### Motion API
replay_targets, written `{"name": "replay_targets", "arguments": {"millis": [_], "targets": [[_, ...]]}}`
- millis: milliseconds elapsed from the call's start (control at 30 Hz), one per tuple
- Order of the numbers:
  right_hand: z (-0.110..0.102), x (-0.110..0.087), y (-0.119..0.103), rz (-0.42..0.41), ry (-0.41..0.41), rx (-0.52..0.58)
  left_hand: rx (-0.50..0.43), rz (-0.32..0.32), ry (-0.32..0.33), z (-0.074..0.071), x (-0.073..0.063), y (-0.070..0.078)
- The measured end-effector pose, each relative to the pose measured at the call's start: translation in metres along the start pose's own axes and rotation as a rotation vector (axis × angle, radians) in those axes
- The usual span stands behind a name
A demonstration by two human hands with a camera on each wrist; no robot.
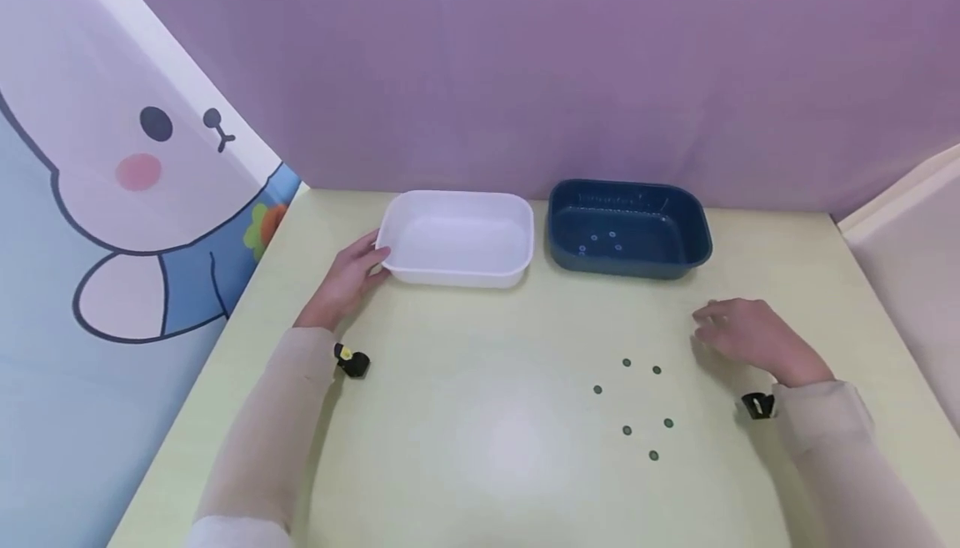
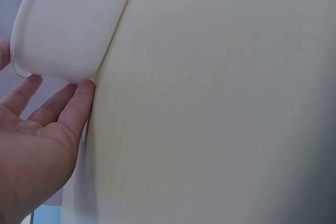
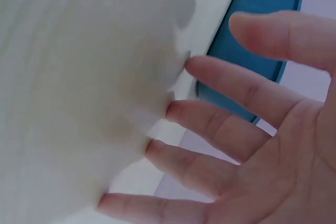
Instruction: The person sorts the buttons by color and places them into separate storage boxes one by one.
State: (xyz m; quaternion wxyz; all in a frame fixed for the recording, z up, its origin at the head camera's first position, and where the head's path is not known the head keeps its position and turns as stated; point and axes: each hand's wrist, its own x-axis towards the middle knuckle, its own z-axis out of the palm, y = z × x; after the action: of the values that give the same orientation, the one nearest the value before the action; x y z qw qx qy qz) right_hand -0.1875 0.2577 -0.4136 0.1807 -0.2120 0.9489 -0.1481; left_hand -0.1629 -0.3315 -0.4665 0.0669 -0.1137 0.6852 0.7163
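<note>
Across the table (image 1: 420,414), left fingers (image 2: 76,108) gripped the white tray (image 1: 457,243), likely steadying it; right fingers (image 3: 231,80) spread empty near discs (image 1: 627,362).

The left arm (image 1: 262,423), sleeved to the wrist, runs up from the lower left of the head view; its left hand (image 1: 348,277) sits left of centre, thumb and fingers in a grip. In the left wrist view, three fingers (image 2: 77,109) point up from the lower left, slightly apart. The right arm (image 1: 847,456), also sleeved, rises from the lower right, with the right hand (image 1: 750,335) angled leftward, fingers spread and nearly straight, thumb (image 3: 283,35) apart at upper right of its wrist view.
</note>
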Motion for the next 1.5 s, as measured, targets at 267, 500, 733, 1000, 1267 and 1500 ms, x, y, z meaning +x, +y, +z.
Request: {"name": "replay_targets", "arguments": {"millis": [267, 500, 733, 1000, 1267, 1500], "targets": [[-0.014, 0.003, 0.003, 0.011, -0.011, 0.086, 0.022, 0.033, -0.024, 0.003, -0.009, 0.008], [-0.009, -0.002, 0.003, 0.024, -0.027, 0.125, 0.078, 0.003, -0.052, 0.007, -0.021, 0.004], [-0.004, 0.0, 0.002, -0.012, -0.038, 0.083, 0.155, 0.005, -0.069, 0.006, -0.03, -0.002], [-0.019, -0.001, 0.014, -0.026, -0.108, 0.049, 0.208, -0.005, -0.134, 0.008, -0.027, 0.005], [-0.007, -0.003, 0.004, -0.002, -0.06, 0.073, 0.172, -0.029, -0.164, 0.006, -0.025, 0.013], [-0.011, -0.003, -0.004, 0.019, -0.048, 0.06, 0.116, -0.031, -0.186, 0.008, -0.027, 0.013]]}}
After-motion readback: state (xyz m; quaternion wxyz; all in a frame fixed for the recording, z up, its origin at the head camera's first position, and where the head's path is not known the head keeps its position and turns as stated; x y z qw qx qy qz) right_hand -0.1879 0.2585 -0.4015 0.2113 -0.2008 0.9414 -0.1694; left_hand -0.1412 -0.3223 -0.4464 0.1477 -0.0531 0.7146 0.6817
